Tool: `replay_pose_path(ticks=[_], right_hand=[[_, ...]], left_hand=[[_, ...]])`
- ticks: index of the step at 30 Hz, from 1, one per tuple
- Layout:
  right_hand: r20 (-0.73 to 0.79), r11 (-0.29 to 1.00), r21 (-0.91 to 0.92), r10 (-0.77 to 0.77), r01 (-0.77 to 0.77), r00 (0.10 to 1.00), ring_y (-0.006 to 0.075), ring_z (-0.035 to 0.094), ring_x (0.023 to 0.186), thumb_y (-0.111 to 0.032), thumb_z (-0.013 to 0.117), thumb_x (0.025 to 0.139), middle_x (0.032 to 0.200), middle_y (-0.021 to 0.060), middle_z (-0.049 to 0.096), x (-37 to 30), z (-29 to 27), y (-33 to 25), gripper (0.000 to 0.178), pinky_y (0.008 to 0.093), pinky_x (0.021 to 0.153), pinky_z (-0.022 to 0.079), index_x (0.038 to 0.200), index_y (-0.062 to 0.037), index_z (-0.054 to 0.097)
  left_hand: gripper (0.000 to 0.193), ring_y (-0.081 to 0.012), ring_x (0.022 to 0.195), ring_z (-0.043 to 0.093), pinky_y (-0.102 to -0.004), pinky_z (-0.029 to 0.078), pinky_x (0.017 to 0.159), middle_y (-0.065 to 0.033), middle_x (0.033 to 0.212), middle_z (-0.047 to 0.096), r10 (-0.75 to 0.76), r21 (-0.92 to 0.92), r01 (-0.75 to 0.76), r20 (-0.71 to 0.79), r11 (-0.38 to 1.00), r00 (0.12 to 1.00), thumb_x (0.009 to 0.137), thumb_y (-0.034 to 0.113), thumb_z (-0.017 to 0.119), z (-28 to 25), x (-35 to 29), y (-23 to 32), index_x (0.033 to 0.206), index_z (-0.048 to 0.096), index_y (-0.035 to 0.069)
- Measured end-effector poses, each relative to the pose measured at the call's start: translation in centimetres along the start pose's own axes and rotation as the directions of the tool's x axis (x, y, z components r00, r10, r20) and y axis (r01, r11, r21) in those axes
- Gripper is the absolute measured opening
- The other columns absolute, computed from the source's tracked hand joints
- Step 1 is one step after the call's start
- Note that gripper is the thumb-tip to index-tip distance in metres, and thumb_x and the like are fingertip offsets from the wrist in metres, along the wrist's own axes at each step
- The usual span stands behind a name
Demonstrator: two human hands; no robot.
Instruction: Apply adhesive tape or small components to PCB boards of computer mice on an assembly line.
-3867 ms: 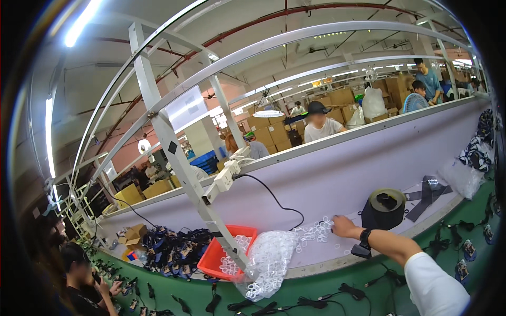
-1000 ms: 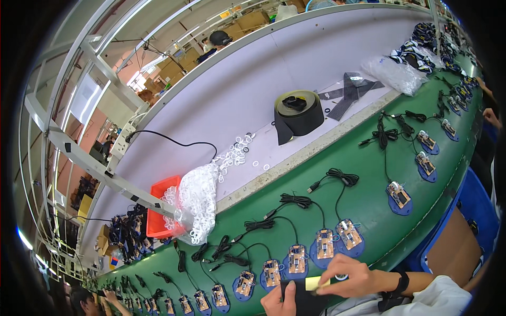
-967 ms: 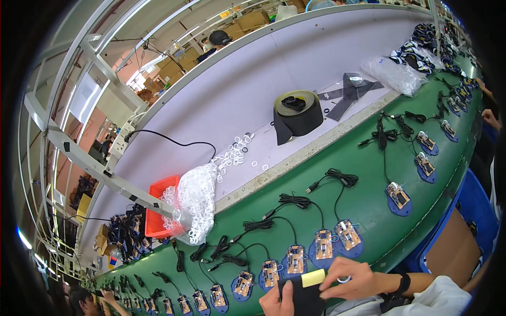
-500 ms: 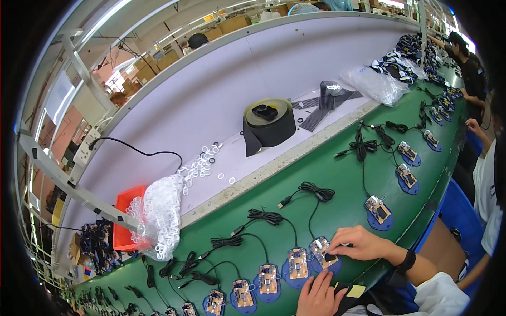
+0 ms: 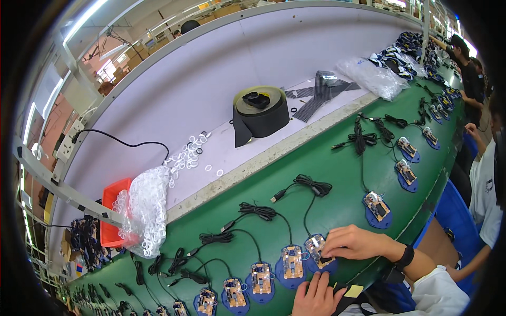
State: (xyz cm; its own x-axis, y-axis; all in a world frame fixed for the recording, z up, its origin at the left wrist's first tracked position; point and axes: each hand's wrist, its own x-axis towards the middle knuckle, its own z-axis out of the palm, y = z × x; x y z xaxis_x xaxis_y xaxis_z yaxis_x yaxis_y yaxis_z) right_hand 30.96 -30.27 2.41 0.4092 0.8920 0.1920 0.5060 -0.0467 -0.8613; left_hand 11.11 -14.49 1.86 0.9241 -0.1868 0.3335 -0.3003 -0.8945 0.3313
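Observation:
A mouse circuit board (image 5: pixel 315 243) on a blue mouse base lies on the green belt at the lower right of centre. My right hand (image 5: pixel 352 243) reaches over it from the right, fingertips pinched at a small black pad (image 5: pixel 327 259) low on the board. Below it, my left hand (image 5: pixel 316 297) rests its fingertips at the near edge of that base. A black strip (image 5: pixel 340 293) with a yellow backing piece (image 5: pixel 353 291) sticks out by its thumb and forefinger, seemingly held there. Another mouse board (image 5: pixel 291 262) lies just left.
More mouse boards (image 5: pixel 260 277) with coiled black cables (image 5: pixel 256 211) line the green belt (image 5: pixel 345 181) both ways. Behind stand a black tape roll (image 5: pixel 261 117), a bag of white rings (image 5: pixel 147 210) and a red bin (image 5: pixel 109 231). Co-workers (image 5: pixel 469 79) sit to the right.
The view has shifted slightly, so the bench and boards appear farther left. My right fingertips stay at the black pad; my left hand still rests at the base's near edge.

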Motion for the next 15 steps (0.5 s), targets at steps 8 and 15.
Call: replay_pose_path(ticks=[8, 15], right_hand=[[0.005, 0.999, 0.032, 0.034, -0.034, 0.999, 0.0307, 0.071, 0.096, -0.006, 0.073, 0.096, 0.105, 0.0106, 0.077, -0.02, -0.16, 0.18, 0.014, 0.0409, 0.085, 0.058, 0.109, -0.0020, 0.076], [0.001, 0.999, 0.020, 0.046, -0.046, 0.999, 0.0308, 0.072, 0.097, -0.006, 0.072, 0.096, 0.106, 0.0106, 0.077, -0.25, -0.43, -0.05, 0.014, 0.0407, 0.086, 0.058, 0.109, -0.0020, 0.076]], left_hand=[[0.038, -0.0353, 0.120, 0.064, -0.0471, 0.050, 0.093, -0.0201, 0.137, 0.065, -0.011, 0.026, 0.010, 0.041, 1.000, 0.999, 0.096, 0.037, 0.072, -0.30, 0.92, 0.07, 0.104, 0.073, -0.001], [0.038, -0.0342, 0.121, 0.064, -0.0462, 0.050, 0.091, -0.0195, 0.137, 0.065, -0.006, 0.002, 0.006, 0.050, 1.000, 0.999, 0.097, 0.037, 0.071, -0.41, 1.11, 0.07, 0.105, 0.073, 0.000]])
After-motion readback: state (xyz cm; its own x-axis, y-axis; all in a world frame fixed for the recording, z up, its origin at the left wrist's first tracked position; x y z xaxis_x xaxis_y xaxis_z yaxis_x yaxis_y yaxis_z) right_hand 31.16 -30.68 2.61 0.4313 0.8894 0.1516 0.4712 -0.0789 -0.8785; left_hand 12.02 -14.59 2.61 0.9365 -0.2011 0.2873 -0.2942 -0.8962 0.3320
